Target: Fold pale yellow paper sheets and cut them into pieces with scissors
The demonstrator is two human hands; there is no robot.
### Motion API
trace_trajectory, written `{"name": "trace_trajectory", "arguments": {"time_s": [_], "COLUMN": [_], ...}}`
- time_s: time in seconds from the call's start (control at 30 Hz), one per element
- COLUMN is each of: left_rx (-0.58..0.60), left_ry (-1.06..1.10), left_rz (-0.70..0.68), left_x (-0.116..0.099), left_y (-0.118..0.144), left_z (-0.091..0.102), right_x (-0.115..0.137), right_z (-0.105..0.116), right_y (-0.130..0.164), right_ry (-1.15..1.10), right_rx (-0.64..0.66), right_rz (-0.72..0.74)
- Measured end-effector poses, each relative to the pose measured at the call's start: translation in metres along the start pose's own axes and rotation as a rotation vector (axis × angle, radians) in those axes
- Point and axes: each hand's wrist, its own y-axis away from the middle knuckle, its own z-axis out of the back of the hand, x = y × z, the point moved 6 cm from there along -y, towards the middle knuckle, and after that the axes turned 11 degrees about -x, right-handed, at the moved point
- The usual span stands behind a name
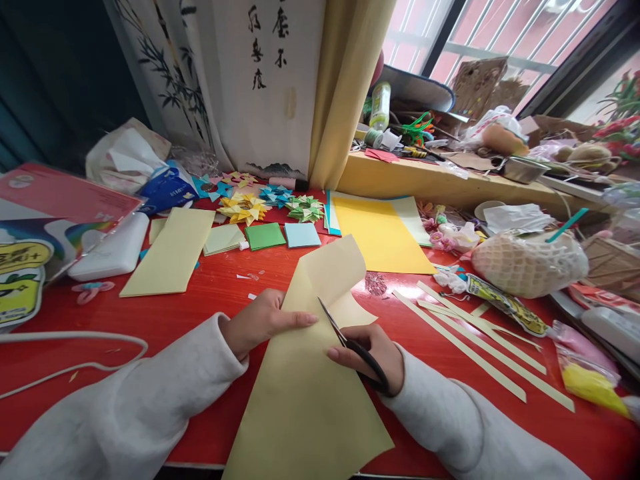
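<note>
My left hand (270,321) grips a large pale yellow sheet of paper (313,400), its thumb lying on top near the cut. In my right hand (373,357) is a pair of scissors (373,368) with black handles, fingers wrapped round the loops. The blades reach into the sheet from the right, pointing up and left. Beyond the cut, the far part of the paper curls upward, and its lower front corner hangs over the table's near edge. Several thin paper strips (480,333) lie to the right of my right hand.
Folded paper stars (243,208) and small green paper squares (265,236) sit at the back of the red table (220,293). A folded cream paper (173,250) lies left, a yellow sheet (383,237) behind. A netted fruit (530,260) and clutter crowd the right. A white cable (115,337) crosses left.
</note>
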Motion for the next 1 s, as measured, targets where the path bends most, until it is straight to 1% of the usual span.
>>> {"name": "trace_trajectory", "arguments": {"time_s": [0.17, 0.3, 0.43, 0.6, 0.73, 0.83, 0.93, 1.0], "left_rx": [-0.006, 0.027, 0.031, 0.101, 0.111, 0.146, 0.178, 0.175], "left_ry": [0.013, 0.027, 0.035, 0.068, 0.089, 0.095, 0.093, 0.089], "left_rz": [0.019, 0.029, 0.033, 0.034, 0.038, 0.048, 0.049, 0.047], "left_x": [0.001, 0.003, 0.004, 0.003, 0.005, 0.009, 0.011, 0.012], "left_y": [0.0, 0.0, 0.0, 0.002, 0.002, 0.003, 0.005, 0.005], "left_z": [-0.001, -0.003, -0.005, -0.01, -0.013, -0.016, -0.018, -0.018], "right_x": [0.0, 0.0, -0.001, 0.0, -0.002, -0.004, -0.005, -0.005], "right_z": [-0.001, -0.003, -0.004, -0.002, -0.004, -0.005, -0.005, -0.005], "right_y": [0.0, 0.0, -0.002, -0.004, -0.005, -0.005, -0.005, -0.006], "right_ry": [-0.007, -0.011, 0.005, 0.026, 0.017, -0.014, 0.004, 0.02], "right_rx": [-0.007, 0.008, 0.023, 0.011, -0.001, 0.013, 0.02, 0.015], "right_rz": [-0.01, 0.013, 0.039, 0.085, 0.082, 0.069, 0.07, 0.082]}}
